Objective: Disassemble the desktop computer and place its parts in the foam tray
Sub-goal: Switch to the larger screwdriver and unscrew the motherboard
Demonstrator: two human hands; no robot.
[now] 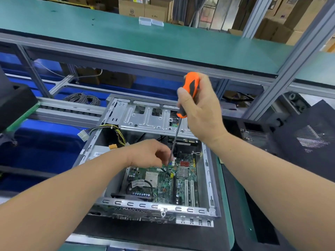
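The case (208,178) lay open on a dark mat (154,234), its board (163,182) exposed in the bottom; a drive cage (150,116) spanned the far end, and a bundle of wires (116,132) with a white plug (83,135) hung over the left wall. The right hand (201,113) was wrapped round the orange handle of a screwdriver (189,93), held upright above the case; the shaft (175,138) ran down and slightly left toward the far part of the board. The left hand (150,153) hovered inside the case, fingers curled beside the lower shaft near its tip; whether they pinched the shaft or a screw could not be told. A black foam tray (308,134) stood to the right, well apart from the hands; a green shelf (126,33) ran above, with a small clear box (145,21) on it.
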